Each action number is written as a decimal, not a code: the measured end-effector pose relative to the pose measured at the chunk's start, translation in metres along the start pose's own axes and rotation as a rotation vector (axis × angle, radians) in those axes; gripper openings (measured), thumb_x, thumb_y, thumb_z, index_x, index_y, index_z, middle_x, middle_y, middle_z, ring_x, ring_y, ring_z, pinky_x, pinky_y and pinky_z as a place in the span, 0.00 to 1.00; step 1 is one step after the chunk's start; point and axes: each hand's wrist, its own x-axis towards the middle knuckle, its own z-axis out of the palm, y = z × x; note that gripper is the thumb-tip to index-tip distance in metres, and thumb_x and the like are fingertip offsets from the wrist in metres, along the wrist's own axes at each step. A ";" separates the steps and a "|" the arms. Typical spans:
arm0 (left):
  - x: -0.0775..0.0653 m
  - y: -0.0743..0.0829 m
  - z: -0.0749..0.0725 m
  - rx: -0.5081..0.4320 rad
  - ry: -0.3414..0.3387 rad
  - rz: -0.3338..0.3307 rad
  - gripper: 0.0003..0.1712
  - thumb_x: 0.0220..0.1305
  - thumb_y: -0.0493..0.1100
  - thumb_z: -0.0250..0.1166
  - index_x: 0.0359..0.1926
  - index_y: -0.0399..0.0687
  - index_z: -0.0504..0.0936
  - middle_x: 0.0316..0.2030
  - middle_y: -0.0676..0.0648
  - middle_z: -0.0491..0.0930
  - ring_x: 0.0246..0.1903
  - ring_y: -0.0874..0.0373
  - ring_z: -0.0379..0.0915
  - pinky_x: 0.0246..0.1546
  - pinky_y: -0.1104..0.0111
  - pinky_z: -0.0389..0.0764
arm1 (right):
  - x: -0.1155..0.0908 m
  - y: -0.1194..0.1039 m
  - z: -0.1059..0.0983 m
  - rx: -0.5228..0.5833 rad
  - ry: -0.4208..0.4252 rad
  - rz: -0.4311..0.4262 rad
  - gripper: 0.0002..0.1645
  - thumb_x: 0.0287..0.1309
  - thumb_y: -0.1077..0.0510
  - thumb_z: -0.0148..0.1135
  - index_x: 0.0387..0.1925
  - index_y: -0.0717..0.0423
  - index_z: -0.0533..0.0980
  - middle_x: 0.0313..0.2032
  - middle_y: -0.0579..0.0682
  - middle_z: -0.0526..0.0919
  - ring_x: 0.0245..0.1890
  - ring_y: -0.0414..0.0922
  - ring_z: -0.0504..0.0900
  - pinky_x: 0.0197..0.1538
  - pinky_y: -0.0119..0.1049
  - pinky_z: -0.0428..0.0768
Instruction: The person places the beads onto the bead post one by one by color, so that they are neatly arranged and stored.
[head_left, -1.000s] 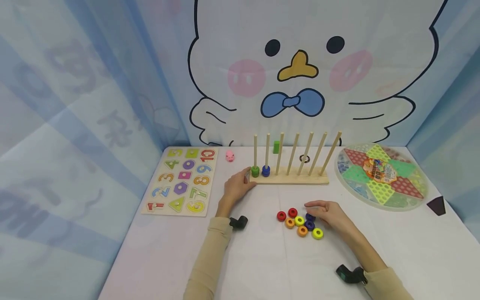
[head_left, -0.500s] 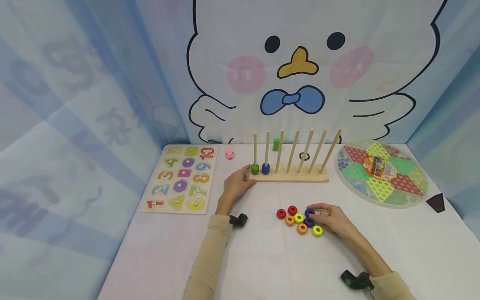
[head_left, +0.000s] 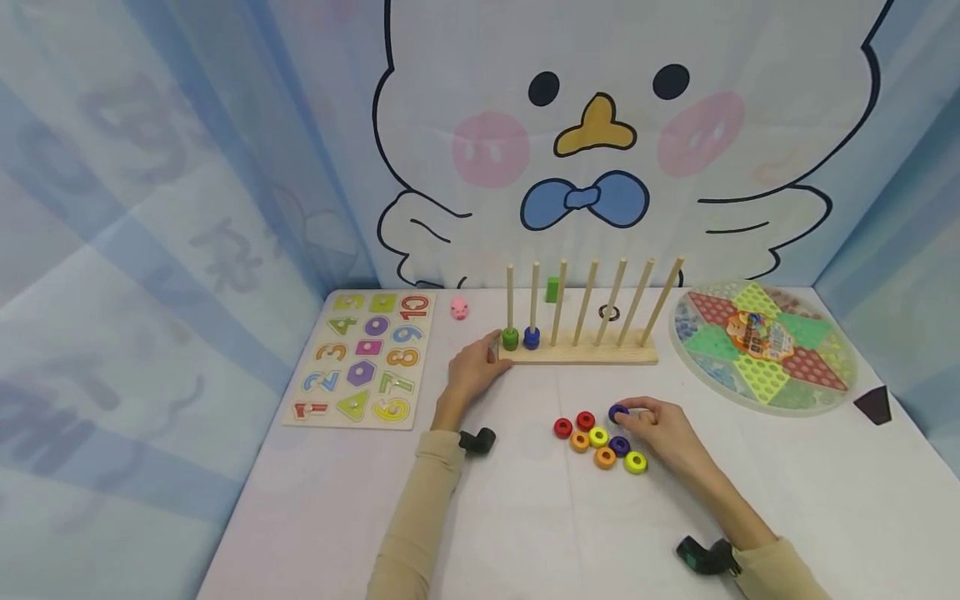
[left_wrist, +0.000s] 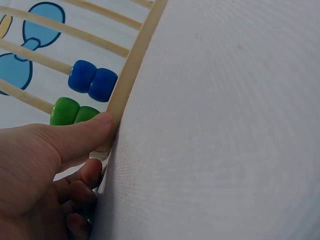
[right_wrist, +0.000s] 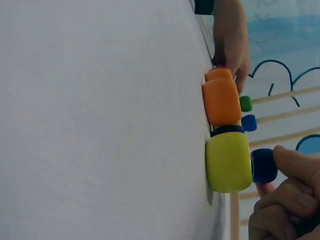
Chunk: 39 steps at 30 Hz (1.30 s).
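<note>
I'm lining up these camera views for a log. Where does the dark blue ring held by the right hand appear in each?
Head: the dark blue ring is right of centre, in the lower half, in the right hand.
Left wrist: not in this picture.
Right wrist: the dark blue ring is right of the yellow ring.
Shared landmark: the blue stack, in all three.

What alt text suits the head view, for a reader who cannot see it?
A person's right hand pinches a dark blue ring beside loose colored rings on a white table, while the left hand holds the left end of a wooden peg rack. Green rings and blue rings sit on its two leftmost pegs.
</note>
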 end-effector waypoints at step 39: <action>-0.001 0.000 0.000 -0.009 -0.001 0.015 0.37 0.58 0.56 0.67 0.67 0.54 0.68 0.22 0.55 0.73 0.21 0.61 0.66 0.25 0.67 0.64 | 0.088 -0.181 -0.026 0.043 0.254 -0.428 0.26 0.58 0.42 0.63 0.50 0.56 0.79 0.12 0.47 0.61 0.08 0.40 0.55 0.11 0.35 0.54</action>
